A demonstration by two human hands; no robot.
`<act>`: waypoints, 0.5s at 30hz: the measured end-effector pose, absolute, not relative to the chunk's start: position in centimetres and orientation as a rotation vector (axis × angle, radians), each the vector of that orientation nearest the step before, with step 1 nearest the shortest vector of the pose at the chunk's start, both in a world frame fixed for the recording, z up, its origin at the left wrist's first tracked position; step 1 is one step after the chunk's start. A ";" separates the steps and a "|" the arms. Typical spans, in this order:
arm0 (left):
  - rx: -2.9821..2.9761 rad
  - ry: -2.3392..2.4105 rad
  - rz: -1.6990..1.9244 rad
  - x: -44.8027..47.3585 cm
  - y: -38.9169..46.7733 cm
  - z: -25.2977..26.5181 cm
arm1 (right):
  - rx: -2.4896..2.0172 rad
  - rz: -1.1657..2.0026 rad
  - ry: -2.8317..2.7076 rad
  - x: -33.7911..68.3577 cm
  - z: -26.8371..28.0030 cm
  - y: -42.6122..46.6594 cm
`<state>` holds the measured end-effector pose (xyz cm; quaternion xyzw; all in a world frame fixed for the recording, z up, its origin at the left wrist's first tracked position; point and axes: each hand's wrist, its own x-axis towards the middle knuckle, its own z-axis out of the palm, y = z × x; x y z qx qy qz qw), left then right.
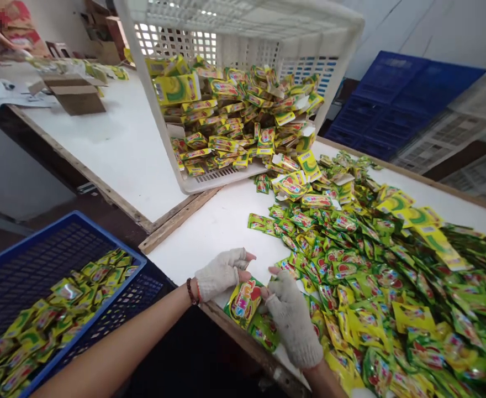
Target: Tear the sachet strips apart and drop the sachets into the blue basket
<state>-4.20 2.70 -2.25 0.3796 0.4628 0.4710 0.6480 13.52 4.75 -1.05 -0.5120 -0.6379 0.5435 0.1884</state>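
White-knit-gloved, your left hand [223,273] pinches a flat yellow-green printed packet [243,303] at the smooth white surface [195,235]'s near edge; your right hand [293,318]'s curled fingers meet its side, grip unclear, apparently steadying it.

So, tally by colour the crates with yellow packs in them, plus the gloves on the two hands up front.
White crate: 1
Blue crate: 1
Off-white gloves: 2
Total: 4
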 end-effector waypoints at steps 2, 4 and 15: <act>0.832 0.967 1.087 -4.1 2.7 -2.7 | -1.423 1.467 -1.781 13.5 -1.4 4.3; 0.832 0.929 1.125 -4.0 2.7 -3.0 | -1.425 1.308 -1.883 13.5 -1.5 3.8; 0.987 1.018 0.998 -4.6 4.0 -1.5 | -1.615 1.166 -1.881 12.8 0.6 3.5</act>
